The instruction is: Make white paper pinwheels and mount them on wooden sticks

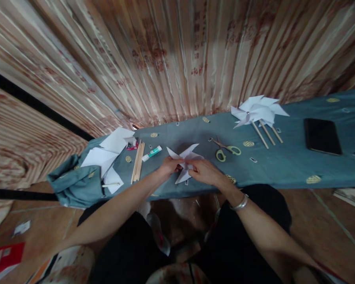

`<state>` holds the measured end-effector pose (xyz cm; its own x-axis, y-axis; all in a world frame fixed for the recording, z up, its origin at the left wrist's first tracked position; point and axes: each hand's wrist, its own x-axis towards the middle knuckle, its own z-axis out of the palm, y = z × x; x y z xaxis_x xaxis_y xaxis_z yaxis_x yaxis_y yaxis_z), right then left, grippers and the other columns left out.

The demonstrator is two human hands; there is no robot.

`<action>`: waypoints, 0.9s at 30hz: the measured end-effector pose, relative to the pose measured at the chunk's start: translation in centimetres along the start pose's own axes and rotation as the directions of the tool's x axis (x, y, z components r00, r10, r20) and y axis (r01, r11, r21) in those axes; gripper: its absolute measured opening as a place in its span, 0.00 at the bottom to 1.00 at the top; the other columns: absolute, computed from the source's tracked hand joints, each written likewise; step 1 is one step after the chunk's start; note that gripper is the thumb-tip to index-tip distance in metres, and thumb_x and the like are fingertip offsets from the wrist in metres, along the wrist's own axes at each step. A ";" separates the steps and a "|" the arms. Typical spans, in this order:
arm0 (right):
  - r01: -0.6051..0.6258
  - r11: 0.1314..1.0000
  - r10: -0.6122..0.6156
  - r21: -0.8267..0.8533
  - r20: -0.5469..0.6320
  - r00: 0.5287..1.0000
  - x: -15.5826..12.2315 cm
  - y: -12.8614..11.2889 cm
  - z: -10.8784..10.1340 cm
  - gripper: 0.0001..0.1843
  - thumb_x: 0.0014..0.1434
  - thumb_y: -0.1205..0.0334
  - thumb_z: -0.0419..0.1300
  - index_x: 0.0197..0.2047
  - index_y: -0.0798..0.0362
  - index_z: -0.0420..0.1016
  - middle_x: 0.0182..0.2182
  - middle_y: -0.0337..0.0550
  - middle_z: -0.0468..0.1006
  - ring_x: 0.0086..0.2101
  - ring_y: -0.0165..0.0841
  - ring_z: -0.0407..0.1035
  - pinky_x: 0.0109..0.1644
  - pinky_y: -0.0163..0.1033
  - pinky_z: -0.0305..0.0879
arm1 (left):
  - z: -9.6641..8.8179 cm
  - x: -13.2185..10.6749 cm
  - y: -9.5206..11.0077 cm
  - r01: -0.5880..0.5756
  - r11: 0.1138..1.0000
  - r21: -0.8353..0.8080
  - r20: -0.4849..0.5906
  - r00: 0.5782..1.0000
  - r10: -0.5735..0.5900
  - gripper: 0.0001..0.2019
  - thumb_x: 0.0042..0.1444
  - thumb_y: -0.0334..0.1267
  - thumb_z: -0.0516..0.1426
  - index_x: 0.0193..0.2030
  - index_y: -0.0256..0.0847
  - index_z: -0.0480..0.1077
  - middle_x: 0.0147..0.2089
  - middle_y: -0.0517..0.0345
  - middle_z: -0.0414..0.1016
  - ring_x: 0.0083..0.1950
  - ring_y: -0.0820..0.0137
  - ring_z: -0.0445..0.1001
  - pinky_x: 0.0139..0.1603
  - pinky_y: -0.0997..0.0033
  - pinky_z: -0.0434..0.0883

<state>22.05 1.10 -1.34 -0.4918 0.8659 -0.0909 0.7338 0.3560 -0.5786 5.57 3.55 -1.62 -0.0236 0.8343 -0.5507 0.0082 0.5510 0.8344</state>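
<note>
A white paper pinwheel [182, 175] is between my two hands, just above the front of the cloth-covered table. My left hand [168, 166] pinches it near the centre from the left, thumb on top. From the right, my right hand [205, 170] has its fingers closed at the pinwheel's middle, a fingertip pressed there. Whether a pin or other small piece sits under that fingertip is hidden. Left of my hands lie a glue stick [152, 153] and a bundle of wooden sticks [138, 162]. Green-handled scissors [225, 150] rest open to the right.
Finished pinwheels [262, 110] on sticks lie at the back right, with a black phone [322, 136] beyond them. White paper sheets [100, 157] and a small red packet [132, 145] are at the left. A pleated curtain [177, 59] hangs behind the table [284, 165].
</note>
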 end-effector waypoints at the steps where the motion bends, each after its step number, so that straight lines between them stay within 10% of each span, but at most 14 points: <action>1: 0.000 1.000 0.000 0.000 -0.003 1.000 -0.1 0.1 -0.1 0.22 0.56 0.64 0.52 0.53 0.56 0.74 0.24 0.40 0.75 0.25 0.32 0.66 0.29 0.35 0.53 | 0.0 0.1 -0.1 -0.007 1.000 0.000 -0.008 1.000 0.007 0.08 0.41 0.29 0.66 0.18 0.35 0.71 0.17 0.59 0.70 0.19 0.77 0.65 0.21 0.76 0.58; 17: 0.048 0.993 -0.041 0.110 -0.066 0.997 -1.5 -0.3 -0.4 0.29 0.58 0.66 0.53 0.63 0.57 0.64 0.22 0.37 0.75 0.23 0.31 0.65 0.30 0.34 0.57 | 0.6 -1.9 -1.8 -0.242 0.934 -0.263 -0.003 0.968 0.250 0.09 0.33 0.31 0.66 0.26 0.36 0.76 0.27 0.56 0.79 0.29 0.68 0.74 0.37 0.68 0.69; 27: 0.127 0.934 -0.099 0.335 -0.099 0.990 -1.5 -0.5 0.7 0.27 0.57 0.68 0.54 0.61 0.57 0.68 0.18 0.33 0.69 0.20 0.27 0.61 0.28 0.33 0.56 | 0.7 -2.5 -2.9 -0.330 0.872 -0.361 -0.193 0.941 0.277 0.13 0.27 0.33 0.68 0.26 0.38 0.77 0.27 0.59 0.79 0.28 0.70 0.73 0.37 0.68 0.69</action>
<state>22.10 -0.65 -1.50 -0.5132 0.8569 0.0480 0.4655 0.3249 -0.8233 6.34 -0.15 -2.64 -0.2130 0.9350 -0.2836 -0.3455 0.1994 0.9170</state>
